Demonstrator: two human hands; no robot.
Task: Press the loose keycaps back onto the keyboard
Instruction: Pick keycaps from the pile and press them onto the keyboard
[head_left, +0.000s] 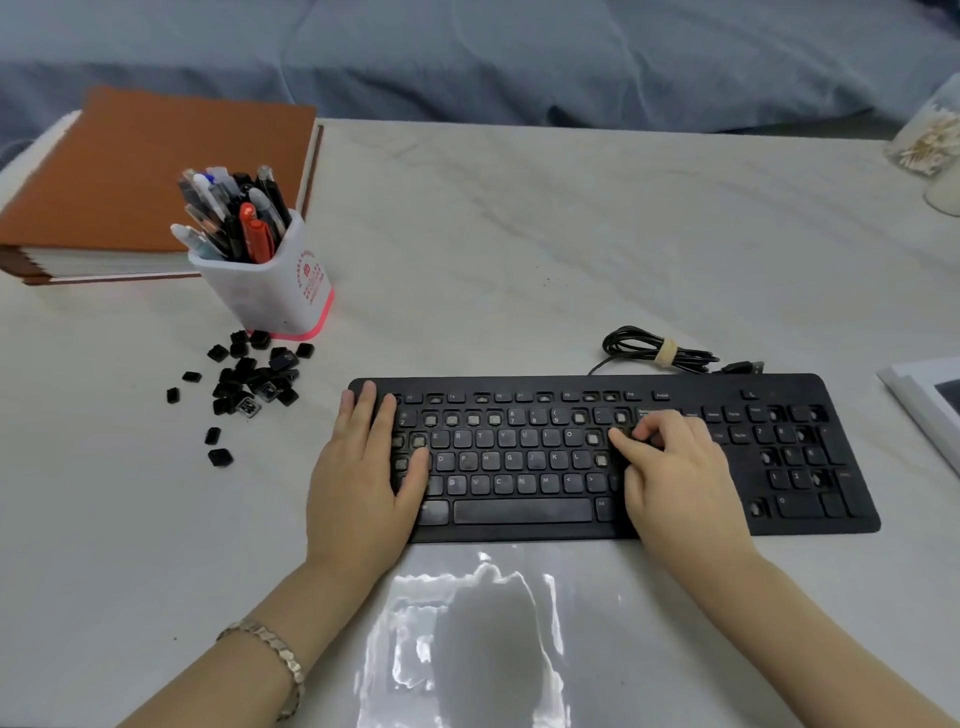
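Nearest to the camera, a bracelet (283, 660) is sitting on the left wrist. The left hand (363, 467) is lying flat on the left end of the black keyboard (519, 512), its fingers straight and close together. The right hand (675, 478) is resting on the right side of the letter block with its fingers bent, the fingertips (618, 436) pressing down there. I cannot tell whether they are pinching a keycap. Many sockets on the keyboard are standing bare.

The loose keycaps (254, 379) are lying in a scattered pile on the white table (519, 234), left of the keyboard and just before a pen holder (270, 291). A bundled cable (660, 353) is lying behind the keyboard. Farther back on the left, a brown binder (140, 171) is lying flat.
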